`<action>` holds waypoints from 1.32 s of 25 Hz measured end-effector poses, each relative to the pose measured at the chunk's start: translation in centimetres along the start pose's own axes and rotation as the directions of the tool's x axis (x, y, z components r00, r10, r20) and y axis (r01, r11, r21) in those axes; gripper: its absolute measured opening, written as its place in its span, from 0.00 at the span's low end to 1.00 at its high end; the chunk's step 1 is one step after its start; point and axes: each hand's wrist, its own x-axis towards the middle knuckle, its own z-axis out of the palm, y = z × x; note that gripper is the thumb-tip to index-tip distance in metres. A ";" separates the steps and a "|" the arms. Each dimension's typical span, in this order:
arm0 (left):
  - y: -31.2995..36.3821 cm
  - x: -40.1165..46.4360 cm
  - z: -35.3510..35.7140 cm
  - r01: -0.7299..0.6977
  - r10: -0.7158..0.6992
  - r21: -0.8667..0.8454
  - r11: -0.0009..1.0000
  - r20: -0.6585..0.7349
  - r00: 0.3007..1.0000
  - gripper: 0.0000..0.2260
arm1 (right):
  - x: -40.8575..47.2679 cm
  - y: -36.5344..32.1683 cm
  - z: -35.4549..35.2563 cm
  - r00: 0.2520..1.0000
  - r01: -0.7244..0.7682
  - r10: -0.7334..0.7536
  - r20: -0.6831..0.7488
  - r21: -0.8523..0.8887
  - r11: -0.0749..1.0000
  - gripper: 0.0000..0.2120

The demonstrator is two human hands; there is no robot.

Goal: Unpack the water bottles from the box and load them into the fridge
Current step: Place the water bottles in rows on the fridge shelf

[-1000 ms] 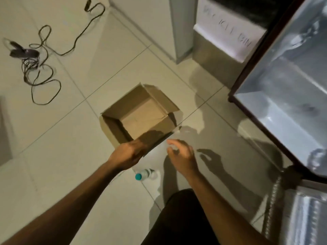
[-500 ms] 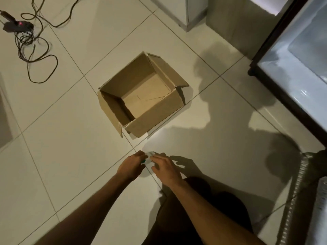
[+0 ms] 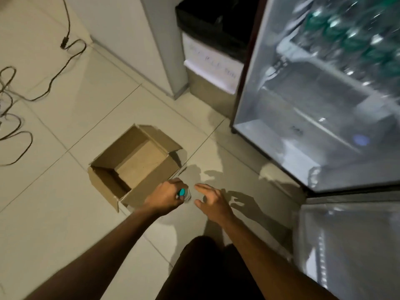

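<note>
Left hand [image 3: 165, 197] is seen curled round a small water bottle [image 3: 184, 194], gripped near its neck; only the teal cap and a little clear plastic are exposed past the fingers. Right hand [image 3: 213, 201] is held just beside the bottle, apart from it, with fingers spread loosely and nothing gripped. Both forearms are extended from the bottom of the frame over pale floor tiles [image 3: 65, 213]. Dark clothing is seen between the arms at the bottom edge.

Head view, task items: the cardboard box [image 3: 135, 165] is placed on the floor just beyond the left hand, flaps open, bare cardboard bottom visible, no bottles seen inside. The held bottle is positioned in front of the box's near right corner, above the floor. The fridge [image 3: 313, 109] is open at the right, interior lit. Its lower shelves are seen bare; an upper shelf is packed with bottles with teal caps [image 3: 355, 37], blurred by motion.

Head view, surroundings: a bin [image 3: 213, 68] with a black liner is stood between the fridge and a white cabinet [image 3: 151, 40]. A white paper label is attached to the bin's front; faint lettering is present but cannot be read here. A black cable [image 3: 65, 59] is trailed across the floor at upper left, looped at the left edge. Hand shadows are cast on the tiles near the fridge.
</note>
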 end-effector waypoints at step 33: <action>27.8 27.3 -39.6 -0.395 0.926 0.848 0.355 -0.261 0.271 0.26 | -0.6 -11.3 -42.9 0.336 0.286 0.073 -0.939 0.175 0.942 0.04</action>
